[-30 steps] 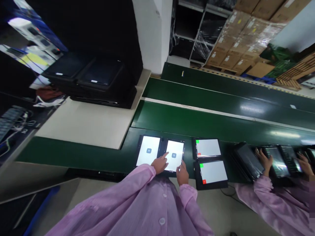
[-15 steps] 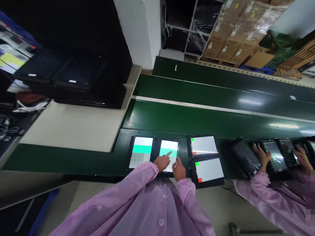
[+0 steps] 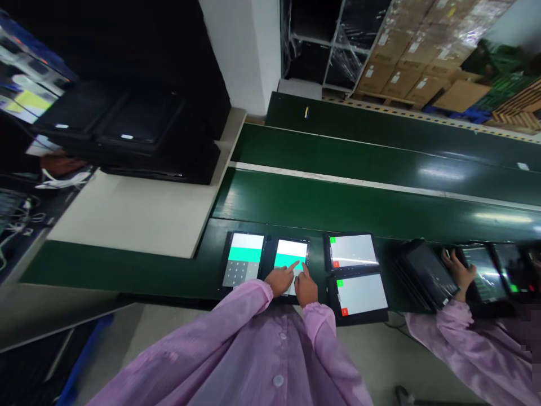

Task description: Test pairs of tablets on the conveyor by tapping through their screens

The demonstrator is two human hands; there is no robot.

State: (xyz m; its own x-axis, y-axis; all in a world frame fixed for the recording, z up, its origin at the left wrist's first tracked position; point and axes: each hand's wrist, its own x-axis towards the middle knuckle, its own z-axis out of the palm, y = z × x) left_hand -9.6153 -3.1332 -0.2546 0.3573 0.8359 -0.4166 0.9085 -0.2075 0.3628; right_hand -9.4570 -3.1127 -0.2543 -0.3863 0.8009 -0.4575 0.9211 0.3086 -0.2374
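Observation:
Four lit tablets lie in a row on the green bench. My left hand (image 3: 279,280) is curled, and its index finger touches the screen of the second tablet (image 3: 292,250), just under a green band. My right hand (image 3: 305,287) is right beside it, also curled, with its index finger on the same screen. Neither hand holds anything. The left tablet (image 3: 244,258) shows the same green band above a grey keypad. Both my sleeves are pink.
Two white-screened tablets (image 3: 354,250) (image 3: 363,294) lie to the right. Beyond them a co-worker's hand (image 3: 459,270) rests on dark tablets (image 3: 425,273). Green conveyor belts (image 3: 359,203) run behind. Black trays (image 3: 139,135) sit on a white table (image 3: 135,214). Cardboard boxes (image 3: 414,56) are stacked at the back.
Both left tablets switched from a white screen with an icon to a green band with a keypad. My right hand slid left to sit against my left hand.

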